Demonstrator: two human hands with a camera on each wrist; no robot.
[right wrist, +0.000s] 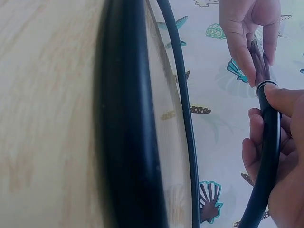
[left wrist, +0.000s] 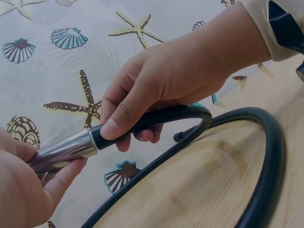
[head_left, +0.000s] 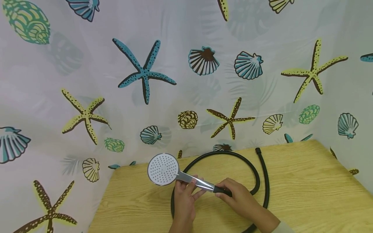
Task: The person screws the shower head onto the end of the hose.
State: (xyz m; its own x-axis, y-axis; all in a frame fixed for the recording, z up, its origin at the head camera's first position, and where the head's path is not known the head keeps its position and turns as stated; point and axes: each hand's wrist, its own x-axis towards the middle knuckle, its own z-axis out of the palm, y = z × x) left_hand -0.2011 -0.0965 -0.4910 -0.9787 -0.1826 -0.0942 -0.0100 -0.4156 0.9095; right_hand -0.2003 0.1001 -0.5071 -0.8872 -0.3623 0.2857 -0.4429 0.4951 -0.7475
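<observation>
My left hand holds a shower head by its chrome handle, fingers and thumb around the metal. The round white spray face, dotted with nozzles, points up toward the head camera. My right hand pinches the end of a black hose between thumb and fingers. That hose end meets the bottom of the handle, with the black right against the chrome rim in the left wrist view. From there the hose loops over the wooden table, and its other end lies near the back edge.
The light wood table stretches out on both sides of the hands. Behind it and along the sides hangs a white curtain printed with starfish and shells. Loops of hose lie around and beneath both hands.
</observation>
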